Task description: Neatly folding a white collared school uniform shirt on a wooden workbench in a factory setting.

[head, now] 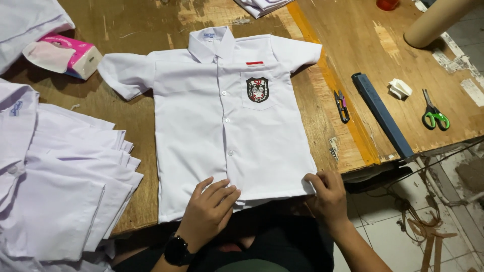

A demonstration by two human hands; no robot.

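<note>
- Head view: a small white short-sleeved button-up shirt (222, 126) with a dark crest patch on its chest pocket lies flat, front up, in the middle of the frame on a worn wooden worktable (151, 20), collar toward the top, hem toward the bottom edge of the table.
- The left hand (209, 211), lower centre, lies palm down on the shirt's hem near the button line, fingers spread and flat, gripping nothing; a black wristwatch (176, 250) sits on that wrist.
- The right hand (327, 194), lower right of centre, has its fingertips closed on the shirt's lower right hem corner, at the table edge.
- At the left of the frame a stack of folded white shirts (60, 176) lies just beside the spread shirt, not touching it as far as I can tell.
- In the upper left a pink-and-white tissue box (70, 54) rests near the shirt's sleeve.
- To the right of the shirt, small black thread snips (342, 106) lie on the wood; beside them a long dark blue bar (382, 116) runs diagonally.
- Farther right are a crumpled white scrap (400, 88) and green-handled scissors (433, 113).
- A brown cardboard tube (436, 20) slants across the upper right corner.
- Pale floor tiles (398, 236) show at the lower right.
</note>
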